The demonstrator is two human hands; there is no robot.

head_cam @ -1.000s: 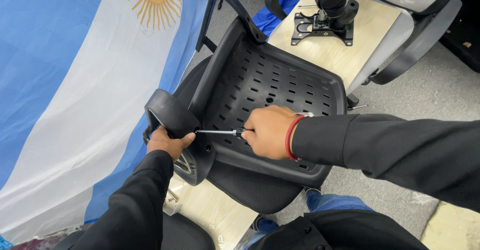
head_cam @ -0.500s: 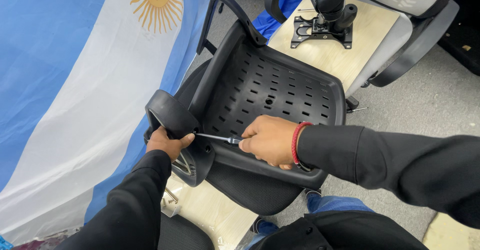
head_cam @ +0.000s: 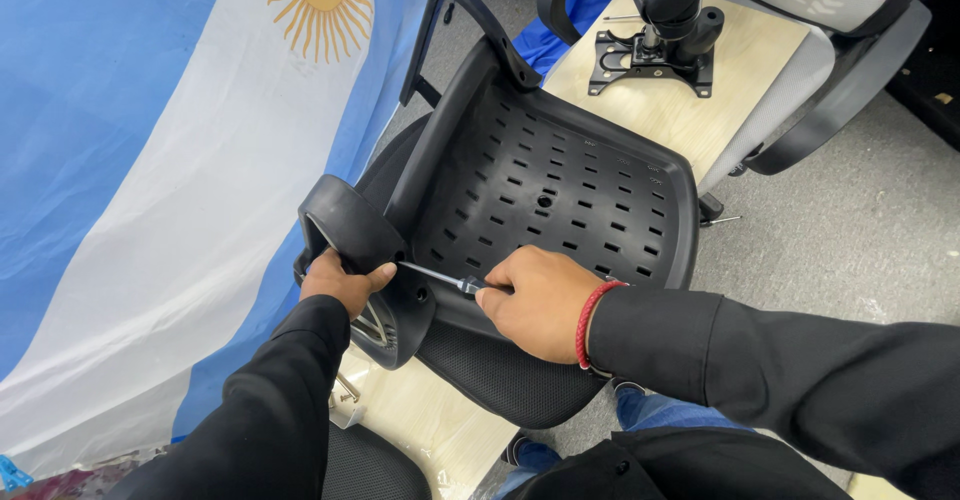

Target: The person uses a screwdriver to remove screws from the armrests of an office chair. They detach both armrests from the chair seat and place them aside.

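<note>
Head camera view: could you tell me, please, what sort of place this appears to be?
Probably a workshop or office floor where chairs are assembled. The right hand drives a screwdriver into an upturned black seat shell, and a second chair's bare wooden underside with its metal mechanism lies beyond.

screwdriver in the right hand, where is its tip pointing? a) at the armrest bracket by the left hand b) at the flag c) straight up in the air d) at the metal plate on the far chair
a: the right hand holds the screwdriver with its shaft running left to the armrest bracket, which the left hand grips.
</note>
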